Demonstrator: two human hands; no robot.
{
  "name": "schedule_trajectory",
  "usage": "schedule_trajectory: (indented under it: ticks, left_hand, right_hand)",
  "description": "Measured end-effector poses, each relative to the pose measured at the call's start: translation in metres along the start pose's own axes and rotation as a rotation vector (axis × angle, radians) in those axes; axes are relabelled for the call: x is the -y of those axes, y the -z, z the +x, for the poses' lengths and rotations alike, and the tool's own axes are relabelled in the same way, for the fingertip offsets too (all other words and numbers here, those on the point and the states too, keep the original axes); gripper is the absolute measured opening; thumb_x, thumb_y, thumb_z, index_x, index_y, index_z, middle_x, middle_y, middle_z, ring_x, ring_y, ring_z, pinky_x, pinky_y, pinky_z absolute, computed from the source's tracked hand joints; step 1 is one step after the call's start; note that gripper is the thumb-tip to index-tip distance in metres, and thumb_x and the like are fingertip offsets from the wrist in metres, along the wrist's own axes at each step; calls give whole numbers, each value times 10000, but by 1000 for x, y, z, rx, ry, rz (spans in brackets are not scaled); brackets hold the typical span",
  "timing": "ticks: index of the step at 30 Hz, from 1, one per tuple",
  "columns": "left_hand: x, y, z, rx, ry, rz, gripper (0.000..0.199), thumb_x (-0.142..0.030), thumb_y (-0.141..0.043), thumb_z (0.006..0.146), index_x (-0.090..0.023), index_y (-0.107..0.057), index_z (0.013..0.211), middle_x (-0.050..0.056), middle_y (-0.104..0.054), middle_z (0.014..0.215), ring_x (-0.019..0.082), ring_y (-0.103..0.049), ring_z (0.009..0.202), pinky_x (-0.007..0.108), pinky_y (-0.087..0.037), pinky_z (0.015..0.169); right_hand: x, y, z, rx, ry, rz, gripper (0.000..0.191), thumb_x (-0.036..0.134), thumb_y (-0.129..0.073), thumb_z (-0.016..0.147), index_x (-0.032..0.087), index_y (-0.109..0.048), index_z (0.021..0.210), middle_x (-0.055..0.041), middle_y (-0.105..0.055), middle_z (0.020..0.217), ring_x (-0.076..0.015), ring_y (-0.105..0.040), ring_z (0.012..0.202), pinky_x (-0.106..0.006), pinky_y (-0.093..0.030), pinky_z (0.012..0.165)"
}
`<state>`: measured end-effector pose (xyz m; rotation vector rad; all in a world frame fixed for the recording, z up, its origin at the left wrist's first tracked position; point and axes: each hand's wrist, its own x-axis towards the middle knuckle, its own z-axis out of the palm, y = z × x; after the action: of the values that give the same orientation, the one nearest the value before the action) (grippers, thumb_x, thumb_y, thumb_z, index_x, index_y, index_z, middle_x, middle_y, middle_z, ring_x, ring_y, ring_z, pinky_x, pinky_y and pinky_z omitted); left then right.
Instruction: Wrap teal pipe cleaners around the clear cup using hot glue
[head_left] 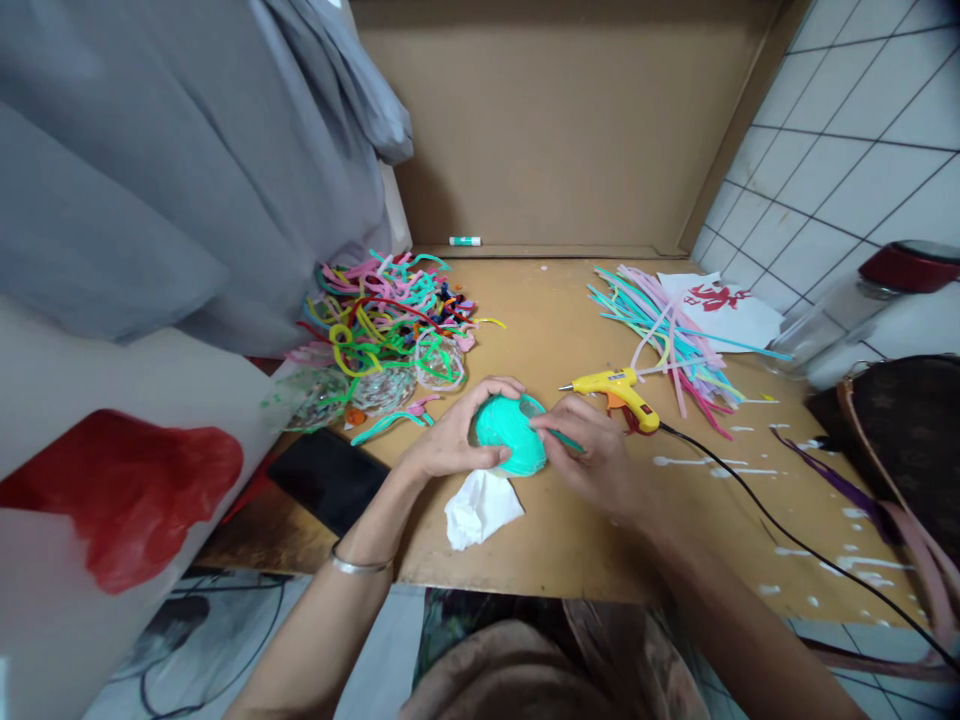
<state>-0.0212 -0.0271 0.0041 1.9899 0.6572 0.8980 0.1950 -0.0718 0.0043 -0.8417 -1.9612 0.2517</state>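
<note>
A rounded turquoise piece (507, 432), which looks covered in fuzzy pipe cleaner, sits in my left hand (457, 435), with the fingers and thumb curled round its rim. At its right side, my right hand (592, 450) pinches a turquoise pipe cleaner (564, 440) between thumb and fingers, the tips touching the piece. Just below lies a crumpled white tissue (482, 510). To the right of my right hand rests a yellow hot glue gun (615, 390), its nozzle pointing left and a pale glue stick in its back.
A tangled heap of coloured pipe cleaners (390, 310) lies at the left, clear wrapped bundles (382, 388) before it, near a black flat object (328, 480). Straight pipe cleaners (675, 335) lie at the right. The glue gun's cord (750, 490) runs toward a brown bag (892, 440).
</note>
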Motion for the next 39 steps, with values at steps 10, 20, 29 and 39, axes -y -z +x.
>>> schedule_trajectory:
  ticks: [10,20,29,39]
  left_hand:
    - [-2,-1,-1,-13,7,-45,517,-366,-762,723,-209,-508,1145,120,-576,1262,290,-546,1205,463,-423,1059]
    - [-3,3,-3,-8,37,-2,514,-363,-765,755,-215,-544,1196,119,-572,1306,297,-524,1261,461,-389,1101]
    - [-10,1,-4,4,29,4,432,-301,-705,800,-233,-581,1208,110,-574,1341,294,-517,1284,469,-394,1111]
    - [-7,0,-5,3,-20,73,331,-298,-659,827,-235,-612,1149,111,-570,1360,292,-513,1299,480,-382,1115]
  right_hand:
    - [0,1,0,0,-5,-12,172,136,-522,903,217,-659,968,-23,-608,811,-141,-591,713,-276,-456,612]
    - [-2,-2,-2,-4,-12,-47,176,156,-513,927,220,-668,981,-31,-630,840,-145,-600,737,-280,-478,648]
    - [-7,-6,-4,-23,3,-28,187,166,-512,935,221,-678,1003,-35,-635,860,-147,-603,750,-288,-487,661]
    - [-4,-6,-2,-20,-12,-11,173,141,-515,926,196,-668,985,-32,-614,851,-140,-605,742,-275,-482,651]
